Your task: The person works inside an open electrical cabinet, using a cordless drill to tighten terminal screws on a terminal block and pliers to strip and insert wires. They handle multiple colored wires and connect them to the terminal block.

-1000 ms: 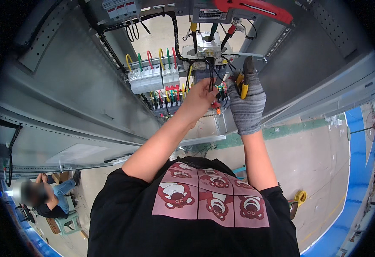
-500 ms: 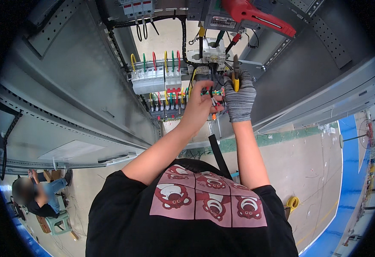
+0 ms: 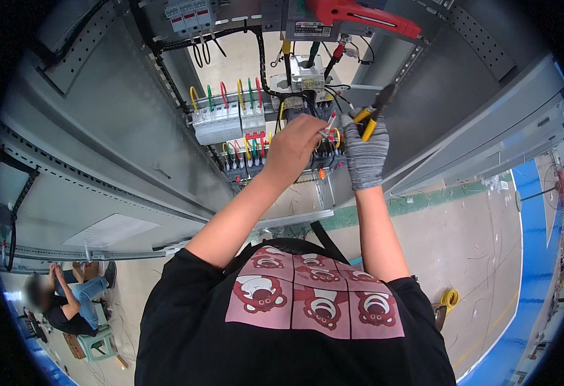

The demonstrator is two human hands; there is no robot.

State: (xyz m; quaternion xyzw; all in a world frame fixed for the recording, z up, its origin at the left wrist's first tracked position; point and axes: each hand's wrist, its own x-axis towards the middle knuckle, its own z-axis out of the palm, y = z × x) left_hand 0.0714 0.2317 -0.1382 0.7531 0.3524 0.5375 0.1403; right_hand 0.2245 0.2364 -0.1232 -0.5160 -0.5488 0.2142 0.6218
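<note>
Bare, my left hand (image 3: 288, 151) is closed, with thumb and fingers pinching a thin wire (image 3: 331, 119) that has a white sleeve and a red tip. My right hand (image 3: 366, 157), in a grey knitted glove, is closed round pliers (image 3: 370, 127) with yellow handles and dark jaws pointing up and away. Their exact type is too small to tell. Both hands are close together in front of a terminal row (image 3: 324, 149). To their left sits a row of white circuit breakers (image 3: 219, 126) with yellow, green and red wires looping from the top. My left hand hides part of the lower wiring.
Grey cabinet walls flank me at left (image 3: 111, 122) and right (image 3: 452, 119). Above hangs a large switch with a red handle (image 3: 375, 20). A yellow wire coil (image 3: 449, 298) lies on the floor at right. Another person (image 3: 73, 302) sits on a stool at lower left.
The pliers have tilted to the right, and both yellow handles now show. My left hand has turned, its fingers closing round the wire end. The view has shifted slightly.
</note>
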